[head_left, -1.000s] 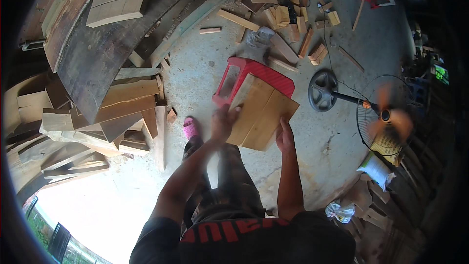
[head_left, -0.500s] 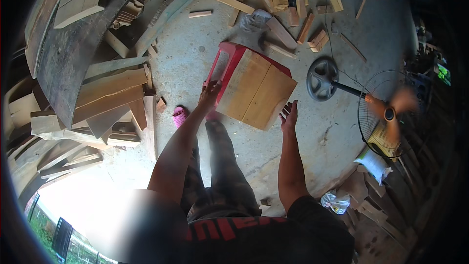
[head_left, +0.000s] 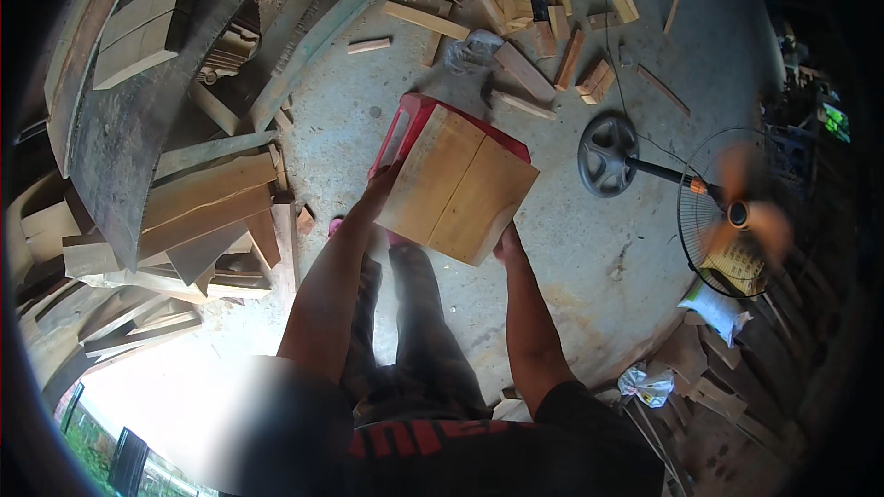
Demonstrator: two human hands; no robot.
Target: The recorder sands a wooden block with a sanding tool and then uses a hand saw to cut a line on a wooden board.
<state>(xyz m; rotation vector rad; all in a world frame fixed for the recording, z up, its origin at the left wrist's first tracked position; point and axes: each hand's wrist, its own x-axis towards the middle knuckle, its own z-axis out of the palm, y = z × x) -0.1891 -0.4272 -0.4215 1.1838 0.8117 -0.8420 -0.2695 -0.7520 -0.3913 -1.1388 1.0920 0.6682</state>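
Note:
A squarish pale wooden piece (head_left: 458, 186), made of two boards with a seam between them, sits over a red plastic stool (head_left: 419, 110). Red shows past its left and far edges. My left hand (head_left: 385, 182) grips the left edge of the wood, its fingertips tucked out of sight. At the near right edge, my right hand (head_left: 505, 247) is closed on the wood, the fingers hidden beneath. Whether the wood rests on the stool or is slightly raised, I cannot tell.
A running pedestal fan (head_left: 737, 213) lies toward the right, its round base (head_left: 608, 155) on the concrete floor. Wood offcuts (head_left: 525, 69) are scattered ahead. Stacked planks (head_left: 207, 189) crowd the left. A white sack (head_left: 716, 310) and plastic bag (head_left: 647, 385) lie at lower right.
My right hand, open beside the wood before, has closed on its near right edge. My left hand has moved onto the wood's left edge. The wood has shifted left and toward me over the stool.

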